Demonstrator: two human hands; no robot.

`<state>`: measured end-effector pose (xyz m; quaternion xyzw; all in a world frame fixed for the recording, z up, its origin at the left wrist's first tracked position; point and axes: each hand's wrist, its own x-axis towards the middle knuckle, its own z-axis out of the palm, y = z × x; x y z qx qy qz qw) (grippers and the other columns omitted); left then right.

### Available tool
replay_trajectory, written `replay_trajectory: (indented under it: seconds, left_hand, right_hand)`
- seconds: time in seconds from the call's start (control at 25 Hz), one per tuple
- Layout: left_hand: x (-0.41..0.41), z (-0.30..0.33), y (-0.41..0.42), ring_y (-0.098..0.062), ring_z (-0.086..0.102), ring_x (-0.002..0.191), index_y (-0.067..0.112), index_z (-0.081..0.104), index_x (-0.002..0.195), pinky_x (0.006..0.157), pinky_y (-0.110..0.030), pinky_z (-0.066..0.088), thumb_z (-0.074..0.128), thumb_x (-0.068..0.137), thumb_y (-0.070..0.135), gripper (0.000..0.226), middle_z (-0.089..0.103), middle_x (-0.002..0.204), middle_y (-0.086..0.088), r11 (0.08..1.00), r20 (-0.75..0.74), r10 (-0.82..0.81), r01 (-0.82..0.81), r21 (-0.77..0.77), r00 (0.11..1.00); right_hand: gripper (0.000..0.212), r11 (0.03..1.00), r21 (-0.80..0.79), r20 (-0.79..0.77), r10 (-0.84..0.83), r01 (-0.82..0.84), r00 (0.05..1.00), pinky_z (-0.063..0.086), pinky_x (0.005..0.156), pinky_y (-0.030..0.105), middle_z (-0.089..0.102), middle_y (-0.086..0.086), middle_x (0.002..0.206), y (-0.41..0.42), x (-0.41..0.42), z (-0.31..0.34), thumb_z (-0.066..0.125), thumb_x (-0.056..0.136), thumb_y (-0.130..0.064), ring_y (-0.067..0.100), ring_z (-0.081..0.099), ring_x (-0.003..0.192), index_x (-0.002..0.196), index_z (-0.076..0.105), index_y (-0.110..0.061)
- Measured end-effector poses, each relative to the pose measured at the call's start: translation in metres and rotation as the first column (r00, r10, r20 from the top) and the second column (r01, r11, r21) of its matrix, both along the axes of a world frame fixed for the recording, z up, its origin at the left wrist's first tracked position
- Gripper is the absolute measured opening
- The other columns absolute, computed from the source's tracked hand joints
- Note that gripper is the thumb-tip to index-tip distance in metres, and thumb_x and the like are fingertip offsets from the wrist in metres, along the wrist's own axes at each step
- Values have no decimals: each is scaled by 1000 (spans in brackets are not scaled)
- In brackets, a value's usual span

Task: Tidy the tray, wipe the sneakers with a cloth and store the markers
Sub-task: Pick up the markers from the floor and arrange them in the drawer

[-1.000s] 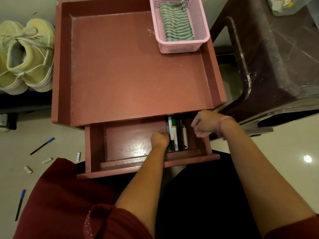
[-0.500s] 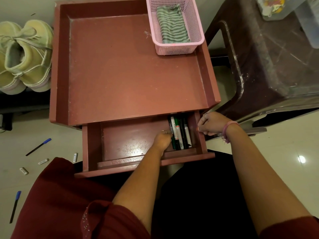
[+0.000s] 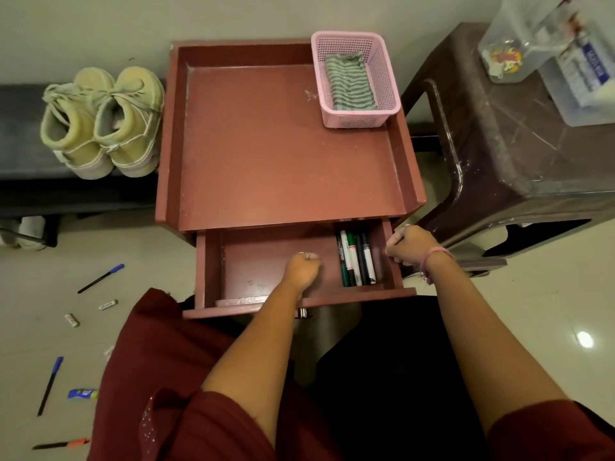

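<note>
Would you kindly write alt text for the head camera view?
Markers lie in the open drawer of a red-brown table, left hand fisted inside, right hand gripping its right wall. A pink basket holds a striped cloth; sneakers stand left.

Dim, warm — wide-angle edge distortion

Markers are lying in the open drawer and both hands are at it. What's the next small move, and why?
Probably push the drawer shut. The markers already lie together at its right end, the left hand is a fist inside holding nothing visible, and the right hand grips the drawer's right wall. Draw the left hand out first, so it isn't caught.
</note>
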<state>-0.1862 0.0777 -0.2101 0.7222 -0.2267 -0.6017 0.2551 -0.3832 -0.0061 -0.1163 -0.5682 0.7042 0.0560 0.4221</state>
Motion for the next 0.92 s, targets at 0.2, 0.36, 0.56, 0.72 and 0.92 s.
replay_trajectory:
  seconds: [0.2, 0.36, 0.56, 0.72, 0.92]
  left_hand:
    - [44, 58, 35, -21, 59, 103, 12, 65, 102, 89, -32, 47, 49, 92, 6, 20, 62, 107, -8, 992, 72, -4, 13, -129, 997]
    - [98, 110, 70, -20, 64, 103, 11, 62, 120, 97, -35, 50, 52, 93, 13, 28, 64, 112, -3, 973, 125, 89, -59, -224, 988]
    - [190, 157, 126, -13, 62, 81, 11, 63, 110, 79, -29, 50, 51, 94, 10, 20, 64, 94, -2, 874, 124, 373, -303, -380, 919]
    - [281, 143, 197, -18, 64, 87, 15, 65, 101, 81, -32, 51, 50, 93, 11, 18, 65, 89, -2, 782, 201, 591, -493, -381, 781]
    - [367, 86, 301, -19, 61, 78, 19, 64, 81, 73, -31, 46, 50, 91, 11, 18, 64, 85, -2, 666, 288, 746, -687, -291, 601]
  right_hand:
    - [26, 991, -77, 51, 112, -108, 992, 52, 59, 27, 54, 8, 60, 24, 29, 42, 53, 74, -4, 22, 55, 60, 51, 52, -15]
    - [43, 965, -138, 161, 243, -222, 956, 46, 53, 22, 53, 3, 55, 43, 87, 83, 58, 81, -5, 17, 55, 57, 43, 45, -19]
    - [13, 915, -199, 310, 398, -350, 864, 49, 54, 19, 65, 8, 76, 72, 203, 114, 62, 84, -9, 12, 62, 64, 72, 60, -13]
    - [13, 811, -200, 365, 582, -550, 727, 50, 56, 19, 63, 7, 71, 109, 312, 114, 64, 85, -9, 13, 61, 63, 73, 61, -12]
    - [6, 647, -127, 337, 741, -752, 581, 48, 54, 19, 63, 3, 66, 145, 425, 75, 64, 85, -13, 4, 59, 55, 80, 64, -9]
